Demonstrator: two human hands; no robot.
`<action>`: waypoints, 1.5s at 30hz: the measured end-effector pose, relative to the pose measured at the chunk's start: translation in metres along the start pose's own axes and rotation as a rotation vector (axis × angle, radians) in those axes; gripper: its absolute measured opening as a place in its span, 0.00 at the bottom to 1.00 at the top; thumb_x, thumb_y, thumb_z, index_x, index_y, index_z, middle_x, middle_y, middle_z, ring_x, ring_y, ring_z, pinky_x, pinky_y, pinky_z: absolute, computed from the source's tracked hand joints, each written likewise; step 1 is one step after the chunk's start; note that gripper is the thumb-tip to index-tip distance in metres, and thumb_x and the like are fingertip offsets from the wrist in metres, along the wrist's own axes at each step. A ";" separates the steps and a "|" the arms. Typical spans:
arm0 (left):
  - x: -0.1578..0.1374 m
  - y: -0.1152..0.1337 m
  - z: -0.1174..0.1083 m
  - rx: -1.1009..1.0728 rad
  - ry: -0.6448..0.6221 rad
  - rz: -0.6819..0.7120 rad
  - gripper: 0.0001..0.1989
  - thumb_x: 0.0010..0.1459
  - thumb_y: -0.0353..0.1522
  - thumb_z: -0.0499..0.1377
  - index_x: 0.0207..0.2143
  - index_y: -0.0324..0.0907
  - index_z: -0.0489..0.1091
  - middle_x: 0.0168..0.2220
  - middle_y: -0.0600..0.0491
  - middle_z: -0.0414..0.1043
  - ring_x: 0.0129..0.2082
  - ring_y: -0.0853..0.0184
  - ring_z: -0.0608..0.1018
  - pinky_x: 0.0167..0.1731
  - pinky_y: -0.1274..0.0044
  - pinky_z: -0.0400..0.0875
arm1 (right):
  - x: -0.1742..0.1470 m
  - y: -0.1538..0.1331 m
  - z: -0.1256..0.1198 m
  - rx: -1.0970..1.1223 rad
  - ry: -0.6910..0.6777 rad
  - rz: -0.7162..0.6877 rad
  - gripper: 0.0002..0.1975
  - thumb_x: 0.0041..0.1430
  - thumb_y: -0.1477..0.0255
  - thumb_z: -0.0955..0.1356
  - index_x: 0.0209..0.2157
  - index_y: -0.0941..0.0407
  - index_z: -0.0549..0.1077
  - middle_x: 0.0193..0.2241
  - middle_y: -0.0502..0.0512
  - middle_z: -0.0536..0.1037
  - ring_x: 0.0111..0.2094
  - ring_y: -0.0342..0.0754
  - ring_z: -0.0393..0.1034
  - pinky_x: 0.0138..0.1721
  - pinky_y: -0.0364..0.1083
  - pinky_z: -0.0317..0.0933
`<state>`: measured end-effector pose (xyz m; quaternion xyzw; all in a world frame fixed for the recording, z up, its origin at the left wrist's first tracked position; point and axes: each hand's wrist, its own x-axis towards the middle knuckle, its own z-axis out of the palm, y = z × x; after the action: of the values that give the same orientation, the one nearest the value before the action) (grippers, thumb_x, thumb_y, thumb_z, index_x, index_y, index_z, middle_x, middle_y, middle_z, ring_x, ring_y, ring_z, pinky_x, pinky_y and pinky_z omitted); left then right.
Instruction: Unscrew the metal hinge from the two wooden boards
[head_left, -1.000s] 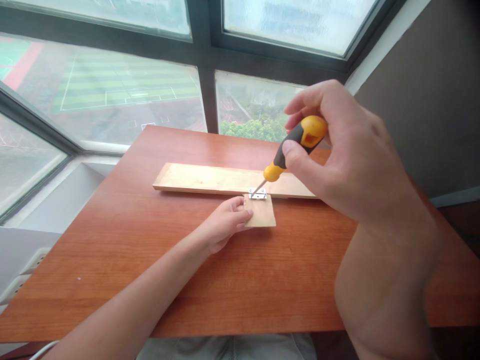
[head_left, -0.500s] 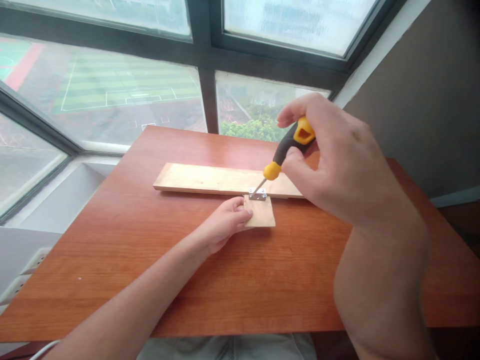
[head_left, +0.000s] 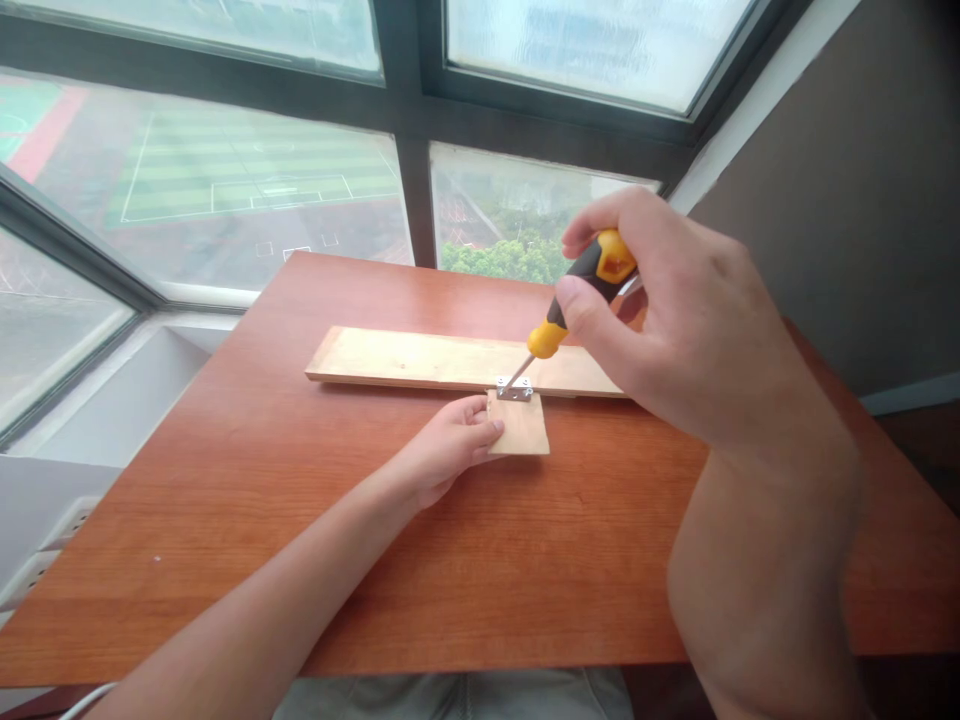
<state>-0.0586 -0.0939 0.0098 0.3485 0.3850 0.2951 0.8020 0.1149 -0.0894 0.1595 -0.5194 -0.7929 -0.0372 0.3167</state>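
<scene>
My right hand (head_left: 667,310) is closed around the yellow and black handle of a screwdriver (head_left: 556,318). Its shaft slants down to the left, and the tip meets a metal hinge (head_left: 514,390). The hinge lies across the joint between a long pale wooden board (head_left: 420,358) and a small square wooden piece (head_left: 523,428). With thumb on top and fingers at its left edge, my left hand (head_left: 457,435) grips the small piece. The screw under the tip is too small to make out. My right hand hides the board's right end.
Everything rests on a reddish-brown wooden table (head_left: 360,580). Dark-framed windows (head_left: 262,170) rise behind and to the left of it. A grey wall (head_left: 840,220) stands on the right. Sockets (head_left: 64,525) and a white cable (head_left: 86,702) show at the lower left.
My right fingers and thumb have shifted on the screwdriver's handle, which has turned about its length. The tip stays at the hinge. My left hand and the wood look almost unmoved.
</scene>
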 end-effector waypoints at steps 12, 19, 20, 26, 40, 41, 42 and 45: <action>-0.002 0.003 0.003 0.033 0.001 -0.001 0.18 0.53 0.32 0.65 0.47 0.38 0.73 0.42 0.47 0.76 0.42 0.64 0.78 0.47 0.71 0.69 | 0.001 -0.005 0.003 -0.011 0.019 0.010 0.10 0.60 0.71 0.64 0.43 0.52 0.69 0.34 0.53 0.77 0.31 0.50 0.70 0.35 0.51 0.63; -0.001 0.002 0.001 0.043 0.004 0.006 0.18 0.52 0.34 0.66 0.46 0.37 0.73 0.41 0.46 0.76 0.40 0.63 0.78 0.48 0.70 0.69 | 0.000 -0.007 -0.001 -0.015 -0.013 -0.010 0.14 0.57 0.75 0.64 0.45 0.52 0.69 0.36 0.53 0.77 0.34 0.51 0.71 0.35 0.51 0.63; -0.001 0.002 0.001 0.040 -0.002 0.005 0.19 0.53 0.34 0.66 0.47 0.37 0.73 0.42 0.46 0.76 0.41 0.63 0.78 0.49 0.69 0.69 | 0.000 -0.007 -0.002 -0.005 -0.021 -0.029 0.15 0.56 0.77 0.64 0.45 0.52 0.69 0.38 0.54 0.77 0.35 0.51 0.71 0.36 0.51 0.64; -0.001 0.002 0.001 0.020 -0.025 0.003 0.19 0.53 0.33 0.65 0.48 0.38 0.73 0.44 0.45 0.76 0.44 0.62 0.78 0.49 0.71 0.69 | 0.000 -0.006 0.000 -0.010 0.023 0.005 0.08 0.61 0.68 0.65 0.42 0.52 0.70 0.30 0.52 0.76 0.29 0.49 0.70 0.33 0.50 0.62; -0.001 0.003 0.001 0.058 -0.003 0.021 0.18 0.50 0.31 0.66 0.45 0.37 0.75 0.36 0.47 0.77 0.37 0.64 0.78 0.41 0.73 0.70 | -0.001 -0.008 -0.001 -0.065 0.024 0.055 0.10 0.60 0.67 0.65 0.43 0.53 0.70 0.31 0.53 0.76 0.29 0.50 0.70 0.34 0.51 0.63; -0.001 0.003 0.001 0.058 -0.003 0.021 0.18 0.50 0.31 0.66 0.45 0.37 0.75 0.36 0.47 0.77 0.37 0.64 0.78 0.41 0.74 0.70 | -0.001 -0.008 -0.001 -0.061 0.027 0.051 0.10 0.60 0.69 0.65 0.43 0.53 0.70 0.31 0.53 0.77 0.29 0.50 0.70 0.35 0.51 0.63; -0.001 0.003 0.001 0.059 -0.003 0.022 0.18 0.50 0.31 0.66 0.45 0.37 0.75 0.36 0.48 0.77 0.37 0.64 0.78 0.41 0.73 0.70 | -0.001 -0.008 -0.002 -0.049 0.024 0.039 0.11 0.59 0.71 0.65 0.44 0.53 0.70 0.32 0.53 0.77 0.31 0.50 0.71 0.35 0.51 0.63; -0.001 0.003 0.000 0.058 -0.002 0.023 0.17 0.49 0.30 0.66 0.44 0.37 0.75 0.34 0.48 0.77 0.37 0.64 0.78 0.41 0.73 0.70 | -0.002 -0.008 -0.004 0.001 -0.012 -0.011 0.14 0.57 0.74 0.65 0.46 0.51 0.69 0.37 0.53 0.78 0.33 0.51 0.71 0.34 0.50 0.64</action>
<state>-0.0597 -0.0936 0.0125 0.3764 0.3886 0.2927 0.7884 0.1108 -0.0965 0.1641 -0.5151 -0.7976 -0.0354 0.3117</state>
